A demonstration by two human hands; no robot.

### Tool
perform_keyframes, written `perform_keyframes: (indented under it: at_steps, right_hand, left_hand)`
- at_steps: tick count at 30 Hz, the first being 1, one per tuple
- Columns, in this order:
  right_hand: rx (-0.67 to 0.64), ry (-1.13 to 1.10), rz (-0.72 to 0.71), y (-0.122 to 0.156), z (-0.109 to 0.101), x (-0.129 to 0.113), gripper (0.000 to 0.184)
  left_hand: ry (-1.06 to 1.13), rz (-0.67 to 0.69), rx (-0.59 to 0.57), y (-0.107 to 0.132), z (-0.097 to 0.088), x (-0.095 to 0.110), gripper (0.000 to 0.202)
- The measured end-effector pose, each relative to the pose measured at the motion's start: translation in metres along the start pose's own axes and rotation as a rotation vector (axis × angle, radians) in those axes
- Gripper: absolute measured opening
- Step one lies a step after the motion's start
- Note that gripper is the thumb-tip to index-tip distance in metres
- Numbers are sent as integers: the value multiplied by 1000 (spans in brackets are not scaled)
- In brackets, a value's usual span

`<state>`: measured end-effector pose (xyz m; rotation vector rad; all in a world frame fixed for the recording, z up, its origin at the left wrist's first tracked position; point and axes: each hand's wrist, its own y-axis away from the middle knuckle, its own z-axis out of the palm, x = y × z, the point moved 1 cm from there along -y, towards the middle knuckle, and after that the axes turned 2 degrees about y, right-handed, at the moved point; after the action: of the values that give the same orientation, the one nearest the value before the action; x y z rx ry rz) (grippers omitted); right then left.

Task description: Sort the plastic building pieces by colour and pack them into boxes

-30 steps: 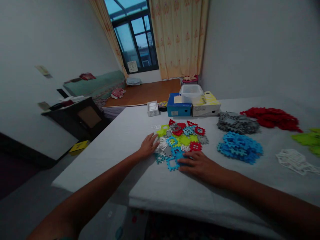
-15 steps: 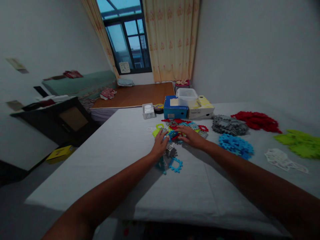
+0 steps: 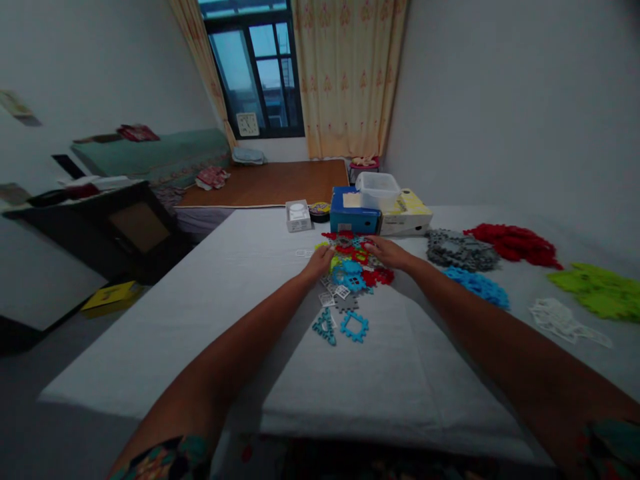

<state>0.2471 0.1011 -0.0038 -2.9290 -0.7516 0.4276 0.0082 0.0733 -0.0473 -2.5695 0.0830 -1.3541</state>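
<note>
A mixed heap of flat plastic puzzle tiles (image 3: pixel 356 267), red, blue, green, grey and white, lies in the middle of the grey-covered table (image 3: pixel 240 313). My left hand (image 3: pixel 320 259) rests on the heap's left edge, fingers bent over the tiles. My right hand (image 3: pixel 387 252) lies on the heap's far right side, fingers curved down onto the pieces. Whether either hand grips a tile is hidden. Two blue frame tiles (image 3: pixel 345 327) lie apart, nearer to me.
Sorted piles lie to the right: grey (image 3: pixel 460 249), red (image 3: pixel 513 242), blue (image 3: pixel 477 283), green (image 3: pixel 600 290), white (image 3: pixel 565 319). Behind the heap stand a blue box (image 3: pixel 353 215), a yellow box (image 3: pixel 410 213), a clear tub (image 3: pixel 377 187) and a small white box (image 3: pixel 299 215).
Both hands have reached farther away across the heap, from its near edge to its far part. The heap is bunched closer together, and a few blue tiles are left behind near me.
</note>
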Motion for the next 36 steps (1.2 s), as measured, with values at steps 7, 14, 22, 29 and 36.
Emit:
perform_keyframes:
  at_steps: [7, 14, 22, 29, 36]
  right_hand:
    - [-12, -30, -455, 53, 7, -85, 22]
    - [-114, 211, -369, 68, 25, -123, 45]
    - [-91, 252, -329, 72, 24, -130, 27]
    - [-44, 238, -262, 76, 22, -127, 18]
    - [54, -248, 4, 68, 29, -90, 21]
  left_hand:
    - [113, -36, 180, 2, -27, -5, 44]
    - [115, 31, 224, 9, -34, -11, 40]
    - [78, 76, 168, 12, -32, -15, 39]
    - [67, 95, 134, 11, -29, -19, 39]
    - [66, 106, 124, 8, -29, -22, 40]
